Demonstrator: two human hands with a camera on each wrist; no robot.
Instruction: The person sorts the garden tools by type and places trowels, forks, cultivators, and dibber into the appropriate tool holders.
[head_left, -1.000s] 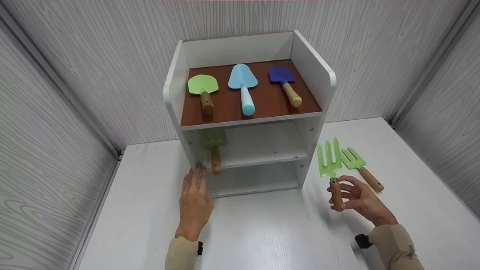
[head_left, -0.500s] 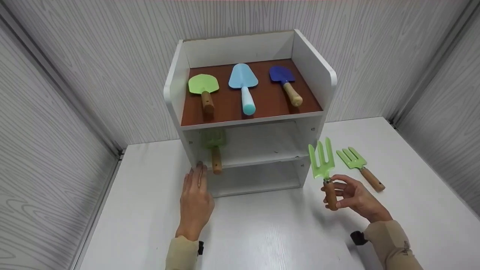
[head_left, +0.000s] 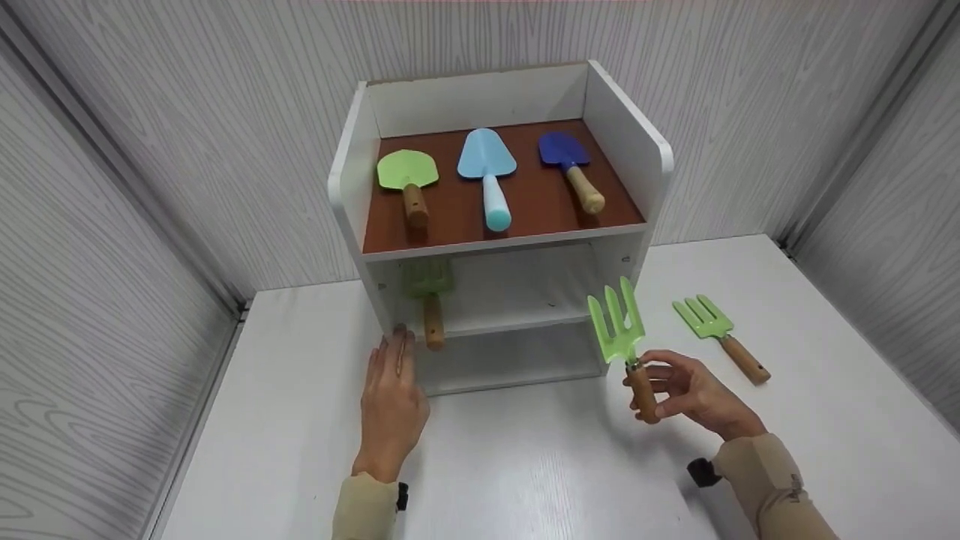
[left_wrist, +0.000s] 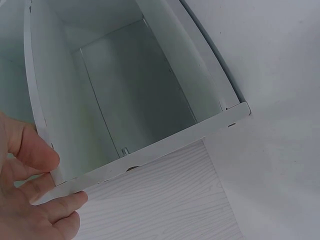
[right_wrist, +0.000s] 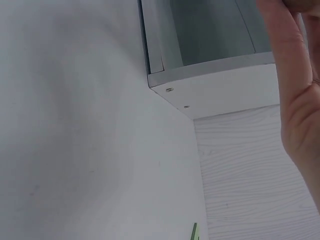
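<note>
In the head view my right hand [head_left: 697,394] pinches the wooden handle of a light green three-tined hand fork [head_left: 621,345]. Its tines point up, in front of the shelf unit's right side. In the right wrist view little more than my fingers [right_wrist: 295,65] shows, with a bit of the handle at the top edge. My left hand [head_left: 394,412] rests with extended fingers at the left front edge of the white shelf unit [head_left: 502,241]. The left wrist view has its thumb and fingertips [left_wrist: 42,155] touching the front edges where the middle board meets the side panel.
Another green fork [head_left: 705,319] lies on the white table [head_left: 525,457] at right. A green tool with slots and a wooden handle [head_left: 433,322] sits on the middle shelf's left. Atop lie green [head_left: 407,169], light blue [head_left: 486,156] and dark blue [head_left: 562,148] trowels.
My right hand has carried the fork leftward, from beside the shelf unit to in front of its right edge. The left hand stays in place.
</note>
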